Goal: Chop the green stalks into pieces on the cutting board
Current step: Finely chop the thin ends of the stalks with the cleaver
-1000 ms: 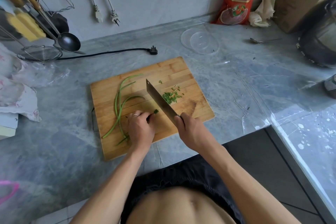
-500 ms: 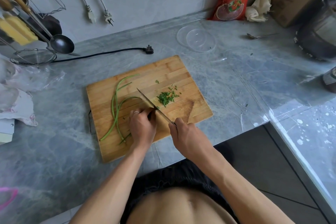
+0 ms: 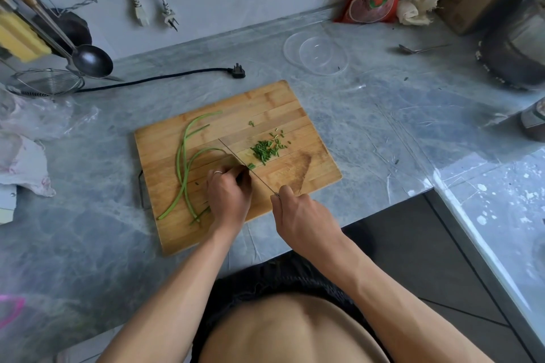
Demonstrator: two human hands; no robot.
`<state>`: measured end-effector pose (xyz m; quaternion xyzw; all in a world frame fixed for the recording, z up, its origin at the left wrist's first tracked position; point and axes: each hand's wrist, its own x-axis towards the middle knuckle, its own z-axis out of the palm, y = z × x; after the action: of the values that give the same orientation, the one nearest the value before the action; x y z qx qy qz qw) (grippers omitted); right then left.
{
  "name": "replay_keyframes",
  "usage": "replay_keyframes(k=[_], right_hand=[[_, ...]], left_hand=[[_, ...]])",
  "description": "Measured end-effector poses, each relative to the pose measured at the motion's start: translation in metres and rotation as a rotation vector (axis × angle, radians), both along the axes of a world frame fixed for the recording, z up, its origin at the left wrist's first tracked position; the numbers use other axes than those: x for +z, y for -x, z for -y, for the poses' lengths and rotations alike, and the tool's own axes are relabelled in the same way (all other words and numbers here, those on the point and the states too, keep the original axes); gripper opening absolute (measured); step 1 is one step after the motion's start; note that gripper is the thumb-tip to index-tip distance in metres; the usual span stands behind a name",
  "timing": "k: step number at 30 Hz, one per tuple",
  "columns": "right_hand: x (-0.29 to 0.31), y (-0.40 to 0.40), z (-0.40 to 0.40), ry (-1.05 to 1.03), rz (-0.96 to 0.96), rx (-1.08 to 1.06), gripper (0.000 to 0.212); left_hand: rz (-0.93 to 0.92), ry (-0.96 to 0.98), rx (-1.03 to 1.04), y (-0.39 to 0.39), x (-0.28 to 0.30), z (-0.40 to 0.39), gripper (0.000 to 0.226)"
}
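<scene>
A bamboo cutting board (image 3: 295, 115) lies on the grey counter. Several long green stalks (image 3: 182, 162) curve across its left half. My left hand (image 3: 228, 194), a ring on one finger, is curled down over the stalks' bunched ends near the board's front. My right hand (image 3: 298, 215) grips the handle of a cleaver (image 3: 247, 168), whose blade stands edge-down on the board just right of my left fingers. A small cut piece sits at the blade. A heap of chopped green pieces (image 3: 265, 150) lies to the blade's right.
A clear plastic lid (image 3: 315, 53) and a spoon (image 3: 421, 48) lie behind the board. A black plug and cord (image 3: 165, 78) run at the back left. Ladle, strainer and plastic bags are at left; a red bag, a box and a dark pot at back right.
The cleaver, raised with its flat side showing a second ago, has come down edge-on against the board beside my left fingers. The chopped heap has grown slightly.
</scene>
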<state>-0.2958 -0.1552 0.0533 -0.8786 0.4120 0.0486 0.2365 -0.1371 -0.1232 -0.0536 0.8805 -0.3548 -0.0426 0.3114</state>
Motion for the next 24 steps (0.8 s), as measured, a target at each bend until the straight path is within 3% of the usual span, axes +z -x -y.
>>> replay_keyframes(k=[20,24], right_hand=[[-0.025,-0.005,-0.002,-0.003,0.076,-0.033,0.029],[-0.026,0.000,-0.001,-0.037,0.096,-0.082,0.029]], left_hand=[[-0.029,-0.073,-0.049,-0.008,-0.005,0.000,0.012],[-0.046,-0.052,-0.050,-0.006,-0.002,0.000,0.020]])
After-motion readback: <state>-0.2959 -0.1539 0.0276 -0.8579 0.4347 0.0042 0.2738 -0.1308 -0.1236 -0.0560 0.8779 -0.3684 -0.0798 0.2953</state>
